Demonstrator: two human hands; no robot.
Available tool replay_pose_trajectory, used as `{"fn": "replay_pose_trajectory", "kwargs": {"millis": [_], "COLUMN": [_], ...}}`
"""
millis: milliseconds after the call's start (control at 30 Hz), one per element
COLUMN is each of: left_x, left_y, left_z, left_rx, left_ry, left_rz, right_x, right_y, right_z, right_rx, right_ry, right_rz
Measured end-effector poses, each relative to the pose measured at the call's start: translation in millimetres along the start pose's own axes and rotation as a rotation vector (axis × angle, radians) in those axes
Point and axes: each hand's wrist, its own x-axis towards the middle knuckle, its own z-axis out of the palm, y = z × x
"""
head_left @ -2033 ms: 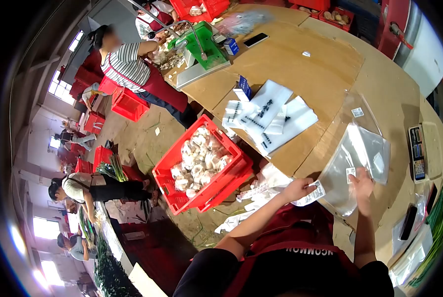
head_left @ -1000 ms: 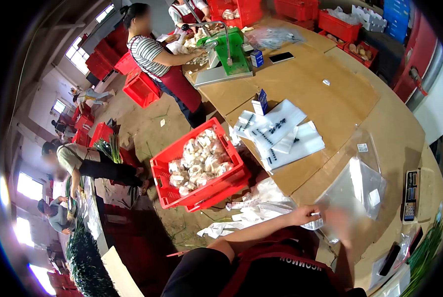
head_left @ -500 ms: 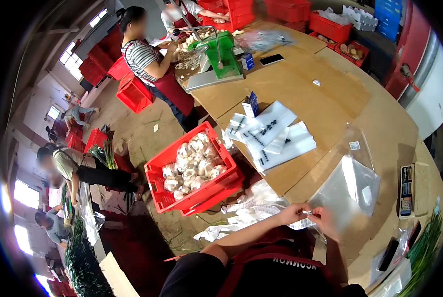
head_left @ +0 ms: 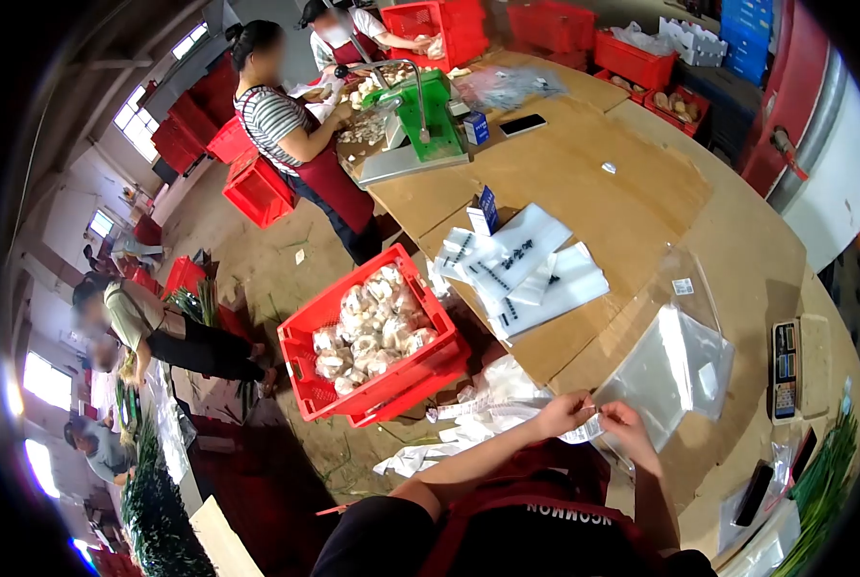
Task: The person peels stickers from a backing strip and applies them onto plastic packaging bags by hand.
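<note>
My left hand [head_left: 566, 412] is closed on a strip of white printed labels [head_left: 582, 430] at the table's near edge. My right hand [head_left: 624, 421] pinches the other end of the strip, close beside the left. Just beyond my hands lie clear plastic bags [head_left: 649, 363], one with a white label on it. Farther off on the table are white printed bags [head_left: 535, 274] next to a small blue and white box [head_left: 484, 210].
A red crate [head_left: 372, 337] of wrapped white bundles stands left of the table [head_left: 641, 183]. A green device [head_left: 430, 120], a phone [head_left: 521, 125] and a calculator-like device [head_left: 785, 370] are on the table. Green stalks [head_left: 827, 471] lie right. A co-worker [head_left: 290, 135] stands at the far left side.
My hands have come together on the label strip, after being apart two seconds ago. The right hand has left the clear bags. The view has shifted slightly.
</note>
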Motion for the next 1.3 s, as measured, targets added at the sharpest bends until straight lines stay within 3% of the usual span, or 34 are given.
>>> {"fn": "replay_pose_trajectory", "kwargs": {"millis": [100, 233, 567, 800, 1000, 1133, 1300], "left_x": [0, -4, -7, -13, -15, -17, -17], "left_y": [1, -4, -9, 0, 3, -8, -5], "left_z": [1, 0, -6, -5, 1, 7, 1], "left_rx": [0.106, 0.025, -0.011, 0.032, -0.001, -0.093, -0.037], "left_ry": [0.015, -0.011, -0.053, 0.058, 0.021, 0.087, 0.081], "left_rz": [0.027, 0.101, 0.0, -0.025, -0.092, 0.047, -0.044], "right_x": [0, 0, -2, -4, -7, -7, -2], "right_y": [11, 14, 19, 2, 18, 20, 22], "right_z": [-1, 0, 12, 21, 10, 13, 14], "right_rx": [-0.026, -0.051, 0.089, 0.146, 0.009, -0.005, -0.059], "right_ry": [-0.035, -0.001, -0.048, 0.053, 0.063, 0.128, 0.138], "right_rz": [0.025, 0.05, 0.022, 0.041, 0.014, -0.006, -0.096]}}
